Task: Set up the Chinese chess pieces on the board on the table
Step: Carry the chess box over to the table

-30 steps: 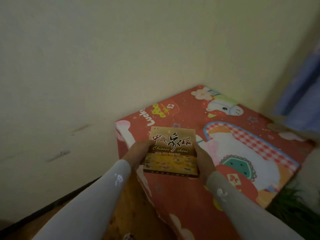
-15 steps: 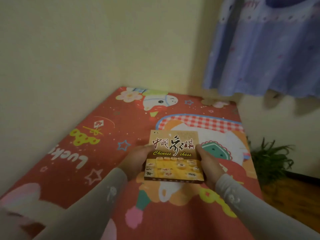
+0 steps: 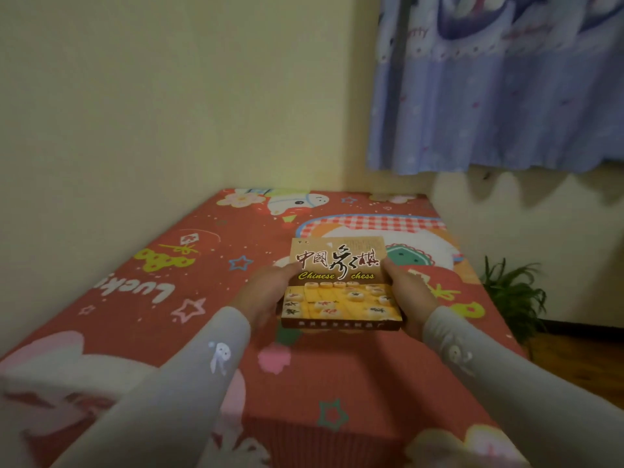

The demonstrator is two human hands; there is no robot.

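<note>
Both hands hold the Chinese chess box (image 3: pixel 339 285) over the desk (image 3: pixel 169 298): left grip (image 3: pixel 266 295) and right grip (image 3: pixel 410 295) curl round its sides.

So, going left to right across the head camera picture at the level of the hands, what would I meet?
Left hand → chess box → right hand → plant. Both hands grip the box over the red tablecloth.

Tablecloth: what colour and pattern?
Red tablecloth with cartoon animals, stars, a checked patch and "Lucky" lettering; head view, the only one.
</note>
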